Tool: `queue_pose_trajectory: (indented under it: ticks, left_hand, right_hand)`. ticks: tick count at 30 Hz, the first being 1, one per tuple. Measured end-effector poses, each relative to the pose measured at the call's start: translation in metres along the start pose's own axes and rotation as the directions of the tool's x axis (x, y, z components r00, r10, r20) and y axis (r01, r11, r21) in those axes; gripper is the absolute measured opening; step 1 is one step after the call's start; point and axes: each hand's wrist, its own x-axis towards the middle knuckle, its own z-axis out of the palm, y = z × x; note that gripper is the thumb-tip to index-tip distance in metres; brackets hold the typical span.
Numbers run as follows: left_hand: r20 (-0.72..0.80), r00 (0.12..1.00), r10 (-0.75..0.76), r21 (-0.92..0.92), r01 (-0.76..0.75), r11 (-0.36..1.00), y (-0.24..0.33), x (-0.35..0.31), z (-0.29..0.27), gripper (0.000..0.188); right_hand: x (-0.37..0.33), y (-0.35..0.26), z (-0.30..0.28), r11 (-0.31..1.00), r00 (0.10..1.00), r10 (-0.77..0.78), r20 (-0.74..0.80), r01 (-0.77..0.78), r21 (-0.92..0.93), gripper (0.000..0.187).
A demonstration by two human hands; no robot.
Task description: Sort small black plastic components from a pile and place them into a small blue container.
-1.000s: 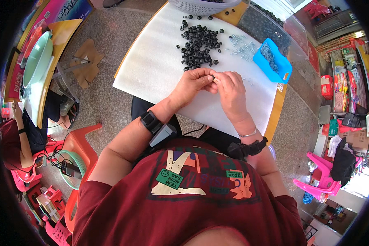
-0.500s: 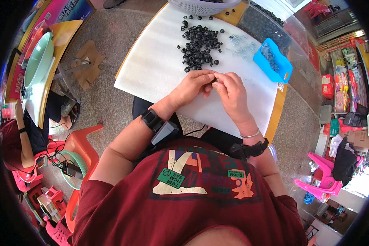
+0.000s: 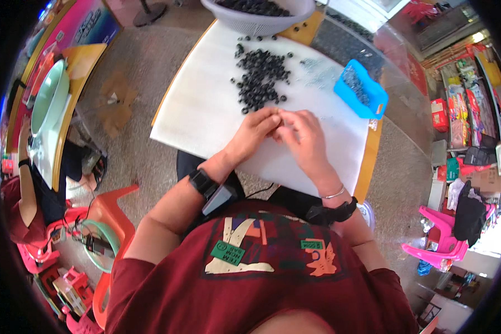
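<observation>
Both hands meet over the white board [image 3: 189,106], fingertips together just in front of a pile of small black round parts [image 3: 261,75]. My left hand [image 3: 253,133] has thumb and fingers pinched. My right hand [image 3: 305,139] is curled against it from the right, a little blurred. Whatever sits between the fingertips is too small and covered to name. Tiny clear pieces [image 3: 317,73] lie scattered right of the pile. A blue tray [image 3: 375,96] holding more clear pieces stands at the board's right side.
At the far edge a pale purple basket [image 3: 256,25] holds more black parts. To the left a co-worker's arm [image 3: 29,192] reaches toward a table with a green basin [image 3: 51,100]. An orange chair [image 3: 114,214] stands left, a pink one [image 3: 442,231] right.
The view has shifted, so the table and pile sit slightly further left and more of the basket shows. My fingertips stay together; my right hand has turned slightly against the left.
</observation>
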Motion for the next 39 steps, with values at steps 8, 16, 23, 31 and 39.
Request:
queue_pose_trajectory:
  ticks: [8,16,23,31,39]
  left_hand:
    - [0.065,0.997,0.040,-0.005,-0.040,0.999,0.003,-0.001,0.001,0.047]
    - [0.096,0.995,0.002,-0.142,0.011,0.990,0.001,0.000,-0.004,0.028]
    - [0.102,0.994,-0.035,-0.089,0.044,0.995,-0.002,0.001,-0.008,0.022]
    - [0.111,0.993,-0.030,-0.095,0.041,0.995,-0.001,0.000,-0.008,0.018]
    - [0.079,0.997,0.008,-0.173,0.006,0.985,-0.005,0.003,-0.009,0.018]
  right_hand:
    - [0.023,0.012,-0.022,0.973,0.982,0.165,0.091,-0.177,0.146,0.013]
    - [0.143,0.134,-0.137,0.923,0.832,0.380,-0.404,-0.366,0.116,0.034]
    - [0.100,0.102,-0.079,0.951,0.944,0.310,-0.116,-0.306,0.054,0.023]
    - [0.043,0.066,0.019,0.985,0.972,0.159,0.173,-0.167,0.032,0.022]
    - [0.030,0.049,0.009,0.770,0.891,0.420,0.175,-0.452,0.451,0.025]
